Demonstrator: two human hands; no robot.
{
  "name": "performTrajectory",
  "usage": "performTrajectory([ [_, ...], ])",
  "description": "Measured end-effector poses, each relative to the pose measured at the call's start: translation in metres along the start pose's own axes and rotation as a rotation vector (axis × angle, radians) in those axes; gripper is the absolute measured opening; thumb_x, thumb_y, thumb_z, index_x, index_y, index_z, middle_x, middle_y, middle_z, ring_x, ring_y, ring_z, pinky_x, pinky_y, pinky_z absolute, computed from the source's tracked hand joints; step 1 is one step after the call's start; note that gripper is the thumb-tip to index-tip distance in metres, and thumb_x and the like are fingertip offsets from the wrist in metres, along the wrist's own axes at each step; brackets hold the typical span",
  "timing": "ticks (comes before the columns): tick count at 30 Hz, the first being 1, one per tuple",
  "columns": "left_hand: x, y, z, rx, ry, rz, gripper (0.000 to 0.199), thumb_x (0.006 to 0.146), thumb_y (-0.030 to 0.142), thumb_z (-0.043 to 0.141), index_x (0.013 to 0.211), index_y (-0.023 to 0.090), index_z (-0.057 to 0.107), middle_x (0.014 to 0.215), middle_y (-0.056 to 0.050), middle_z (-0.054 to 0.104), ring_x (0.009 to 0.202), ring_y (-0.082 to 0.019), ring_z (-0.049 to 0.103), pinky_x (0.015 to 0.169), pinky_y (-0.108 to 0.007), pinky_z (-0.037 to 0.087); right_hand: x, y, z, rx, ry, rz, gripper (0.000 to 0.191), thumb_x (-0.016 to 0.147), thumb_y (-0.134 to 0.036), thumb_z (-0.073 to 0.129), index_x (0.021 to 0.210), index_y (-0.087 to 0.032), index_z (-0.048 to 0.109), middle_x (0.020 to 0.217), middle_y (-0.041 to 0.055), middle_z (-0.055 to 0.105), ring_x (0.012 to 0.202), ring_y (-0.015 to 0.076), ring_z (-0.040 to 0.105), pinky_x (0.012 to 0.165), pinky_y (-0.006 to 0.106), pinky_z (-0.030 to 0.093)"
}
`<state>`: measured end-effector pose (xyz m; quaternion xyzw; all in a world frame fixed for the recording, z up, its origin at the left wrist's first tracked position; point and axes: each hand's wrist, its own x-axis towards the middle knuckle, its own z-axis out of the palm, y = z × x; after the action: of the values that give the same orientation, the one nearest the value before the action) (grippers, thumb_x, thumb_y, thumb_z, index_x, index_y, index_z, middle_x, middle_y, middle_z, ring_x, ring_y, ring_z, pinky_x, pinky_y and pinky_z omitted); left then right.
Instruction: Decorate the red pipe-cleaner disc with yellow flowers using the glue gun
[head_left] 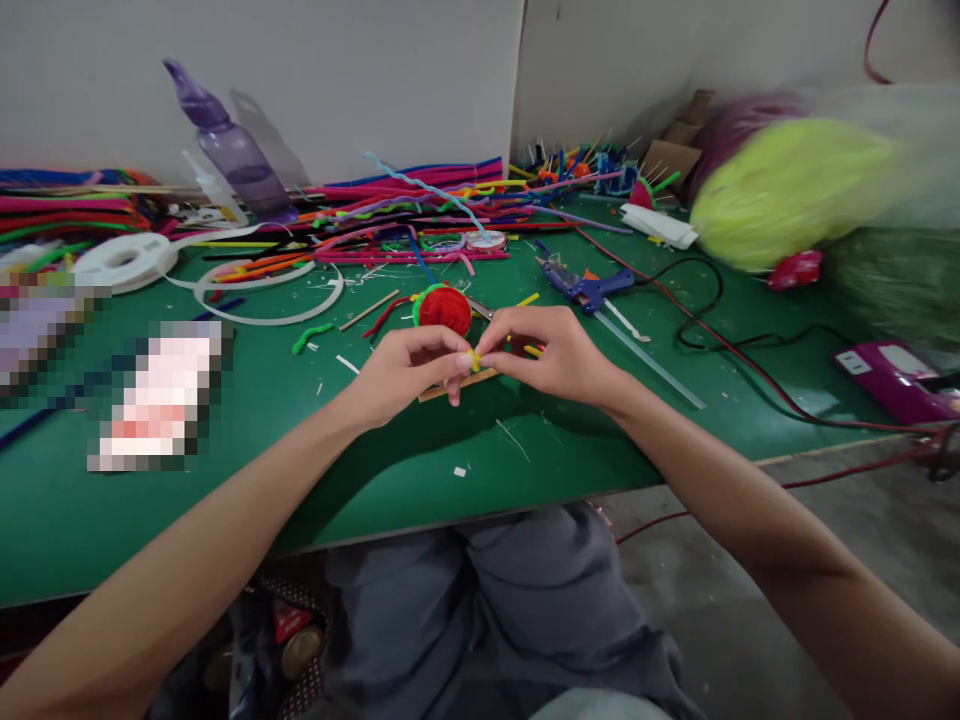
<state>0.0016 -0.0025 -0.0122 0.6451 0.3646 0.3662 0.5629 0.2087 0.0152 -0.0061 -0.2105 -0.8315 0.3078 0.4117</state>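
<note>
My left hand and my right hand meet over the green table, fingertips pinched on a small yellow piece between them. Just behind my fingers lies a round red piece with a bright green rim. Under my hands a thin wooden stick shows in part. The metal tip of a tool sticks out beside the red piece, the rest of it hidden by my right hand.
A blue glue gun with a black cord lies at the back right, a clear glue stick before it. Colourful pipe cleaners, a purple bottle and a white ribbon roll stand behind. A purple power strip is far right.
</note>
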Motion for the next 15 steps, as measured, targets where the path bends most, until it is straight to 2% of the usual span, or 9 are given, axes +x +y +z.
performTrajectory([
  [4,-0.0001,-0.0009,0.0013,-0.059,-0.015,-0.027,0.018,0.083,0.032,0.069,0.080,0.014,0.066,0.058,0.003,0.062,0.051,-0.009,0.062,0.053,-0.020,0.050,-0.0019,0.0022,0.0035,-0.099,0.032,-0.062,0.004,0.087,-0.016,0.059,0.084,-0.015,0.062,0.078,0.0007,0.065,0.066,0.0087,0.055,0.057,0.021,0.041],
  [8,0.0000,0.0006,0.0009,-0.067,-0.007,-0.028,0.016,0.083,0.029,0.070,0.079,0.014,0.065,0.057,0.003,0.061,0.051,-0.009,0.061,0.053,-0.020,0.049,-0.0032,0.0041,0.0028,-0.160,0.001,-0.101,0.004,0.087,-0.013,0.057,0.088,-0.015,0.060,0.080,0.0006,0.063,0.067,0.0087,0.055,0.061,0.022,0.043],
  [13,-0.0007,0.0000,0.0011,-0.107,0.000,-0.030,0.019,0.083,0.027,0.070,0.072,0.014,0.061,0.053,0.003,0.058,0.049,-0.008,0.058,0.048,-0.018,0.043,-0.0033,0.0040,0.0033,-0.191,-0.029,-0.096,0.021,0.085,-0.024,0.066,0.103,-0.017,0.059,0.088,0.0020,0.064,0.073,0.0107,0.057,0.063,0.023,0.045],
  [15,-0.0007,-0.0006,0.0024,-0.153,-0.002,-0.046,0.021,0.082,0.026,0.069,0.068,0.015,0.058,0.051,0.004,0.054,0.047,-0.007,0.054,0.046,-0.018,0.040,-0.0034,0.0041,0.0059,-0.202,-0.023,-0.117,0.018,0.086,-0.025,0.067,0.101,-0.017,0.061,0.087,0.0017,0.066,0.073,0.0106,0.058,0.064,0.022,0.046],
])
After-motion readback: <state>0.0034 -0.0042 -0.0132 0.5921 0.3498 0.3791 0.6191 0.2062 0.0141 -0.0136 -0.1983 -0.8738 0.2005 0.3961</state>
